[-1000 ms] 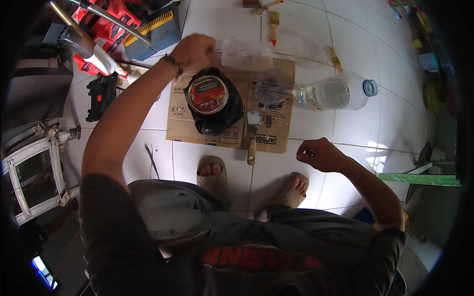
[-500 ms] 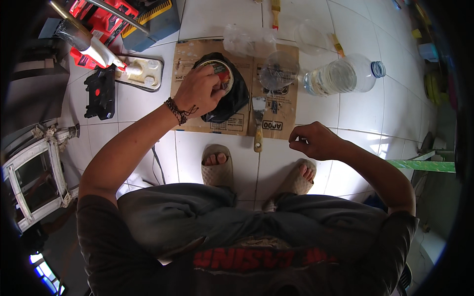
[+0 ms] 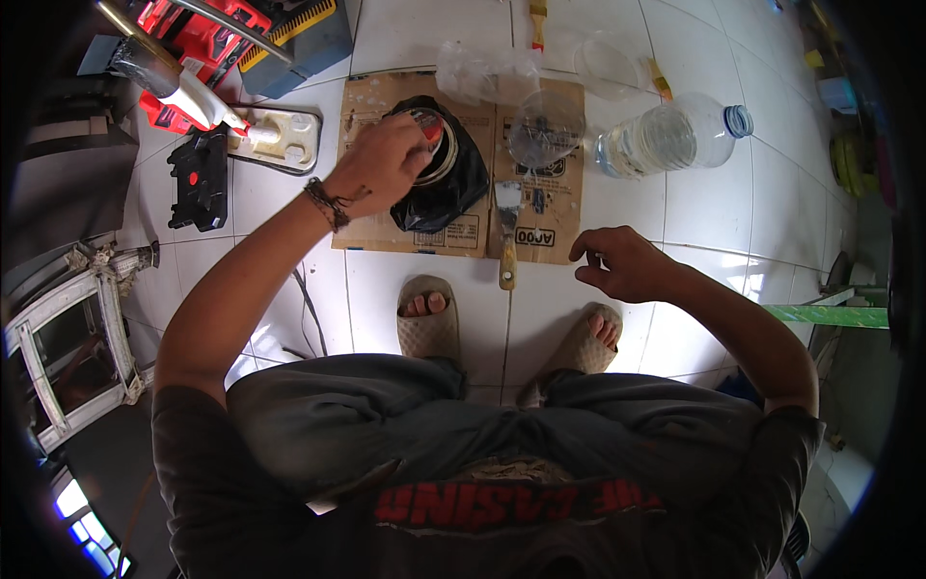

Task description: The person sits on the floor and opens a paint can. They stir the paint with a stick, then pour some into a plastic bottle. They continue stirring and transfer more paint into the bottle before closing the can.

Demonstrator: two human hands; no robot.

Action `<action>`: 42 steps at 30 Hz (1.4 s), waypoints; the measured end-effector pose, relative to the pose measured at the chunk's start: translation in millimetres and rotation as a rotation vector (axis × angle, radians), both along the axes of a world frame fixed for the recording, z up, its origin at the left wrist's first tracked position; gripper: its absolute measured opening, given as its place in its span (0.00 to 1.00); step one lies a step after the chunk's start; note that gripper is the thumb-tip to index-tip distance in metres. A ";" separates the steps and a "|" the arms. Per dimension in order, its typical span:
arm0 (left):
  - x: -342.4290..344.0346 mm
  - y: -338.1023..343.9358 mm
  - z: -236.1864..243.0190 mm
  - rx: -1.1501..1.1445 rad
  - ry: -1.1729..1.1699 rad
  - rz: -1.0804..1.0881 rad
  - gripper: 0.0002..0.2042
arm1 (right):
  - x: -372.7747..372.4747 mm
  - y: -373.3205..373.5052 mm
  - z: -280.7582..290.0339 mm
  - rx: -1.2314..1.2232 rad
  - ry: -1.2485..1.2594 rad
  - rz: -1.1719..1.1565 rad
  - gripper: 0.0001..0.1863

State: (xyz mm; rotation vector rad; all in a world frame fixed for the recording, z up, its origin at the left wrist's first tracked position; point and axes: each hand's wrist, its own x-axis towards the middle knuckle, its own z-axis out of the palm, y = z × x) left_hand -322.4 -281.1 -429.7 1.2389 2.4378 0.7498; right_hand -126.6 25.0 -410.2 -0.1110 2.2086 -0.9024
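Note:
My left hand [image 3: 381,162] grips a round lid [image 3: 427,125] with a red and dark printed face, tilted over a tin [image 3: 448,159]. The pale rim of the tin shows beside my fingers; its inside is mostly hidden. A black plastic bag [image 3: 453,201] is wrapped around the tin, which stands on a flat cardboard sheet [image 3: 362,232]. Over the cardboard's near right corner hovers my right hand [image 3: 627,265], fingers loosely bent and apart, with nothing in it. Nearest to it lies a putty knife [image 3: 507,236] with a whitish blade.
Right of the cardboard lies a large clear bottle [image 3: 666,140] with liquid. A clear plastic tub [image 3: 547,130] and crumpled clear plastic [image 3: 482,72] are on the cardboard. Two brushes [image 3: 537,24] lie beyond. At left are a stained tray [image 3: 289,140], a black plastic case [image 3: 199,181] and a toolbox [image 3: 299,48].
My left hand has drawn slightly toward me and left, tipping the lid so that more of the tin's rim shows. My right hand has shifted slightly, its fingers opening a little.

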 end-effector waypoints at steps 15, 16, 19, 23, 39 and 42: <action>-60.7 -30.3 32.8 0.033 -0.566 0.373 0.11 | 0.4 5.4 -6.9 -0.243 0.188 -0.452 0.12; -62.7 -33.4 32.0 0.042 -0.590 0.358 0.11 | 0.2 6.6 -6.1 -0.162 0.215 -0.379 0.13; -64.9 -38.2 30.6 0.041 -0.630 0.318 0.12 | -1.2 6.6 0.7 0.025 0.264 -0.254 0.16; -53.9 -32.2 33.2 0.017 -0.591 0.281 0.12 | -0.8 5.3 3.0 0.106 0.173 -0.247 0.17; -31.8 -28.6 41.1 0.073 -0.500 0.297 0.12 | -3.6 9.6 26.9 -0.032 -0.022 -0.310 0.20; -25.6 -24.5 43.2 0.128 -0.519 0.332 0.11 | -0.4 10.9 26.7 -0.095 -0.063 -0.310 0.18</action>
